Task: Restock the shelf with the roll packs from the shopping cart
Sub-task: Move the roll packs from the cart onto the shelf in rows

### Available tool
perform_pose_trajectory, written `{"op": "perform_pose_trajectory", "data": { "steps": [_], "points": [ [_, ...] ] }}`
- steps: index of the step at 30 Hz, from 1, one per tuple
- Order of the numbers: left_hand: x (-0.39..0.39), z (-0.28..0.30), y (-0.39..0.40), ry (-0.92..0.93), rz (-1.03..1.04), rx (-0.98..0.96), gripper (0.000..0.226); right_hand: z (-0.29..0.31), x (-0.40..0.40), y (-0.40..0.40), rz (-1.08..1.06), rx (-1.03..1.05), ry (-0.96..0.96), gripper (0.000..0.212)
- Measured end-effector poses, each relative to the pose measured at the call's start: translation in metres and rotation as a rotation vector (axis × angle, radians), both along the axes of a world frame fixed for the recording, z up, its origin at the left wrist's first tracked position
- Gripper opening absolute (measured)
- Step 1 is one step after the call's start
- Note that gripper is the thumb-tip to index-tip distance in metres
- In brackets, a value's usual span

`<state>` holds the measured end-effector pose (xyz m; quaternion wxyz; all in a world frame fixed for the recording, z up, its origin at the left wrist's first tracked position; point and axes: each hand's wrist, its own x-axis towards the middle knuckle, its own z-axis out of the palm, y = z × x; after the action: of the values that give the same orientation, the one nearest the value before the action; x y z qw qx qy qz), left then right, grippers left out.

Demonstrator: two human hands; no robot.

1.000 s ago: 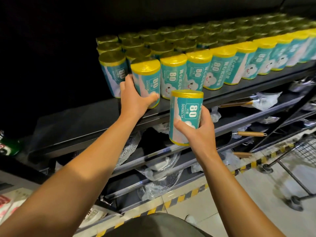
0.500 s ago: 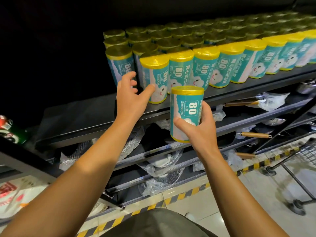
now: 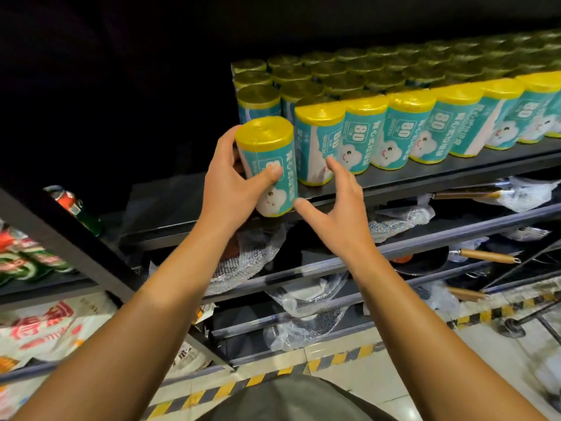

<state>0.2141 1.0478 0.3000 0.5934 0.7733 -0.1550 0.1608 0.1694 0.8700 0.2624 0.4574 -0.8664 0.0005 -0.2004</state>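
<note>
While the roll pack sits tilted at the left end of the front row, its base at the lip of the shelf, it could topple forward if let go before it stands flat. The left hand grips it, thumb across the label. The right hand hovers spread and holds nothing, just beside the pack's base. A careless shove could also knock the neighbouring pack, 1 place right, out of line.

Wooden-handled pans in plastic wrap on lower shelves. Green bottle with red label lying at left. Red-printed white bags below. Yellow-black floor tape along shelf base.
</note>
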Motion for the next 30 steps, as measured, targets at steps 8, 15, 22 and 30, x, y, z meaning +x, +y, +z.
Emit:
{"op": "perform_pose_trajectory", "data": {
  "steps": [8,15,22,30],
  "points": [
    [0.043,-0.011,-0.018,-0.064,0.09,0.101,0.069,-0.032,0.012,-0.003,-0.104,-0.291,0.024,0.088],
    [0.055,-0.017,-0.021,-0.094,0.134,0.103,0.064,-0.042,0.015,0.002,-0.17,-0.286,-0.028,0.082],
    [0.055,-0.019,-0.02,-0.016,0.127,0.102,0.07,-0.04,0.015,0.003,-0.17,-0.3,-0.016,0.082],
    [-0.005,-0.035,0.003,0.098,0.131,0.376,0.075,-0.037,-0.017,0.0,-0.148,-0.231,0.004,0.072]
  ]
}}
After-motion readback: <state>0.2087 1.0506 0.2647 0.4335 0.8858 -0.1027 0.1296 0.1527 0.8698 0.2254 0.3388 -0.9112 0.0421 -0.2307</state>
